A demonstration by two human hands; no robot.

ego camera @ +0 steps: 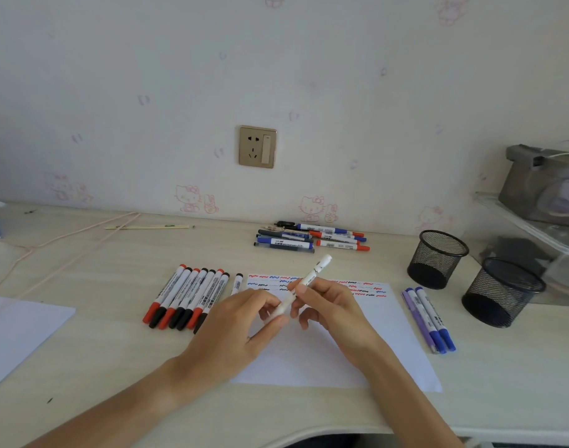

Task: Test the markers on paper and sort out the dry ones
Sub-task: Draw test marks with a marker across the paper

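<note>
Both hands held a white marker (304, 284) tilted above the paper (383, 334) at the desk's (115, 367) middle: left hand (241, 331) fingers gripped its lower end, right hand (325, 305) fingers pinched its barrel. Its label print was too small to read. Red, blue and black squiggles lined the paper's far edge.

The pale tabletop (92, 350) carries a scribbled paper (357, 344) at centre, a marker row (187, 297) left of it, three blue pens (428, 318) right, a pen pile (309, 239) behind, two mesh cups (436, 258) far right, and another sheet (14, 331) at the left edge.
</note>
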